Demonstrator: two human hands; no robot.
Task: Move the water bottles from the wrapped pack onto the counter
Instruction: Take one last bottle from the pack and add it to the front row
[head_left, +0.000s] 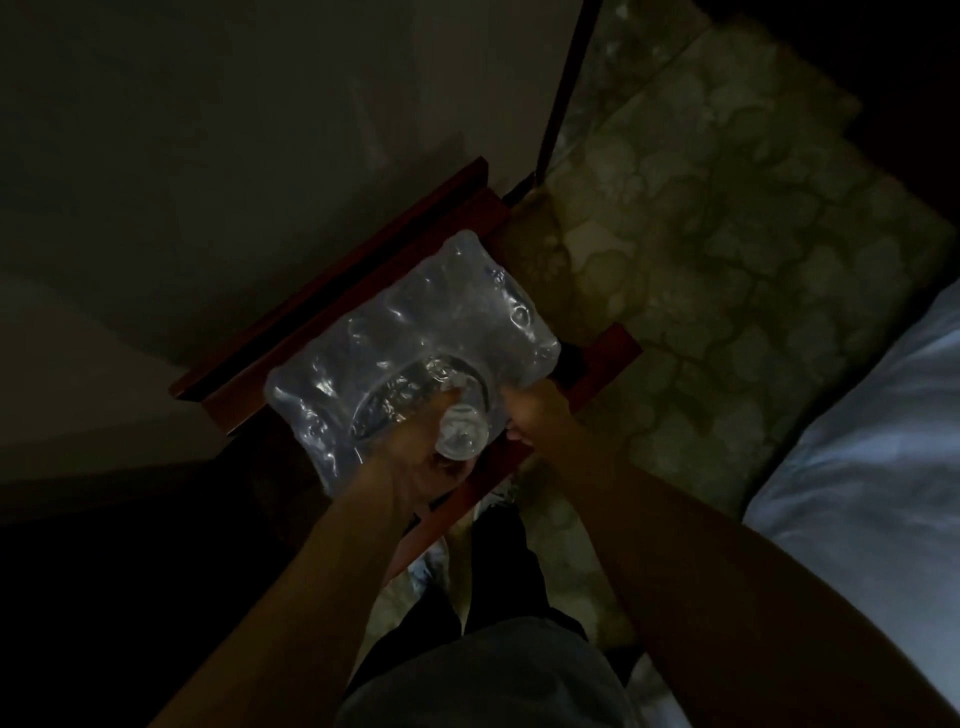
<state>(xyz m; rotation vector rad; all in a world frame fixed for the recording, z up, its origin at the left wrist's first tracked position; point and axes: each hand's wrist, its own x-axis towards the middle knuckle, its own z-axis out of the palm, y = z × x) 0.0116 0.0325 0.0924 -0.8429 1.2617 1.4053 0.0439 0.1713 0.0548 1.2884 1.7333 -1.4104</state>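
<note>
While right hand (532, 410) steadies pack (395, 332) (dim), left hand (415, 462) grips bottle (461, 435).

Dim lighting obscures most detail. The clear plastic-wrapped pack of water bottles (410, 343) shows only glare and bulges; individual bottles inside cannot be counted. The left hand (415, 462) covers the lower body of the single clear plastic bottle (461, 431), and its fingers are hard to separate. The right hand (535, 410) hides the pack's near corner; its grip cannot be resolved. The reddish-brown wooden stand (332, 291) is mostly covered. The pale blue bedding (857, 467) is cut by the right edge.
</note>
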